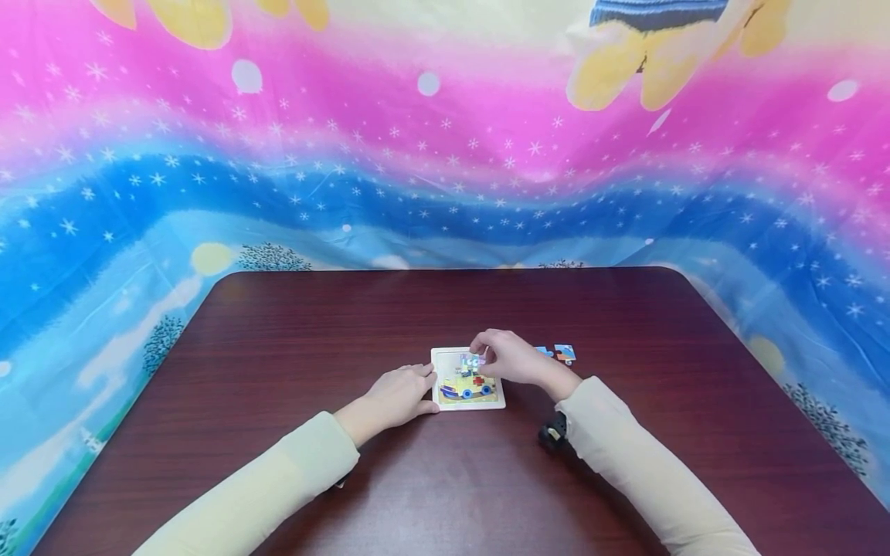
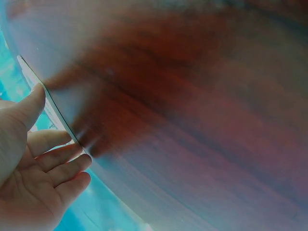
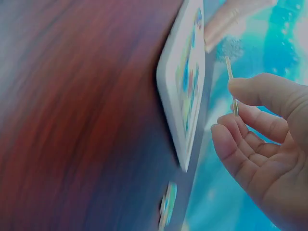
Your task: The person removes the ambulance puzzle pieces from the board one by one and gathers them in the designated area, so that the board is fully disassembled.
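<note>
A white-framed puzzle board (image 1: 502, 401) lies on the table, showing a picture of a vehicle with blue wheels in its lower part. My left hand (image 1: 398, 395) touches the board's left edge, thumb and fingers spread along it; in the left wrist view the same hand (image 2: 41, 154) has its fingertips on the thin edge. Over the board's upper right, my right hand (image 1: 511, 357) pinches a puzzle piece (image 1: 471, 361). In the right wrist view this piece (image 3: 230, 70) is seen edge-on between thumb and fingers of the right hand (image 3: 264, 130), raised off the board (image 3: 168, 91).
Right of the board, partly behind the right hand, loose puzzle pieces (image 1: 565, 354) lie on the brown table (image 1: 334, 324). A black device (image 1: 552, 432) is at the right wrist. A colourful patterned cloth (image 1: 445, 170) hangs behind the table and along its sides.
</note>
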Demonstrator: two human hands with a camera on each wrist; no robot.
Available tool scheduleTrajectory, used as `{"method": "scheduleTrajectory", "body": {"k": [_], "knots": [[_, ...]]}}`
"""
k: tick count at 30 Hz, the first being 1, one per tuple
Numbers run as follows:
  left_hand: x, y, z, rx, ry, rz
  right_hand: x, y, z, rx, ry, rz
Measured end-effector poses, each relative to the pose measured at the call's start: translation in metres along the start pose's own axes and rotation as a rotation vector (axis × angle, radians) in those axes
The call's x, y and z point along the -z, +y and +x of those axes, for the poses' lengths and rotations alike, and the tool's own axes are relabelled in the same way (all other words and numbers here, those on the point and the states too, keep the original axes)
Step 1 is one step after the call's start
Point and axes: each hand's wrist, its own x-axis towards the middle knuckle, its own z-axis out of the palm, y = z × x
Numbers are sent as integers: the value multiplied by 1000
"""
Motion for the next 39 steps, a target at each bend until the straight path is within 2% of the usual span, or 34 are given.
{"method": "scheduleTrajectory", "body": {"k": [9, 19, 29, 34, 39], "knots": [[0, 0, -1, -9, 10, 9, 12, 25, -29, -61, 52, -20], [0, 0, -1, -8, 4, 7, 14, 47, -50, -99, 21, -43], [-1, 0, 0, -8, 5, 12, 16, 52, -55, -111, -56, -60], [-1, 0, 0, -6, -3, 9, 15, 54, -55, -81, -72, -67], [0, 0, 0, -3, -13, 7, 15, 54, -55, -93, -80, -58]]}}
